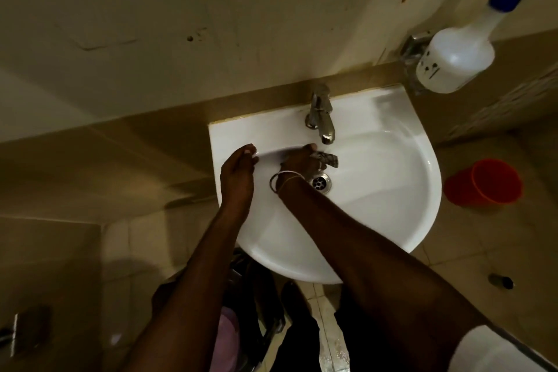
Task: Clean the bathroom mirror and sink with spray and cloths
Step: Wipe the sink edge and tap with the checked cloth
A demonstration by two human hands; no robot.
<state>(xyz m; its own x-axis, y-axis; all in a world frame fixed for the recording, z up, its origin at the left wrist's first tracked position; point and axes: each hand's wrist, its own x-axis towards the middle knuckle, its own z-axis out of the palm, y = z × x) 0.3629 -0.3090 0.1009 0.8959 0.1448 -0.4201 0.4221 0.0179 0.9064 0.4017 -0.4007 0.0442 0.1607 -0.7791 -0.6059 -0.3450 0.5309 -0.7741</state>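
Grey checked cloth (pixel 328 159) bunched in right hand (pixel 297 164), fingers curled round it, pressed to back wall of sink (pixel 392 190) just under tap (pixel 321 118), beside drain (pixel 320 183). Left hand (pixel 238 170) holding nothing, fingers loosely bent on left rim. Judged mid-task: bowl wipe underway, right half and rim probably left; mirror out of view, cannot tell. Spray bottle (pixel 456 65) parked up right, well apart. Open room across bowl rightward; tap spout close overhead, wall right behind.
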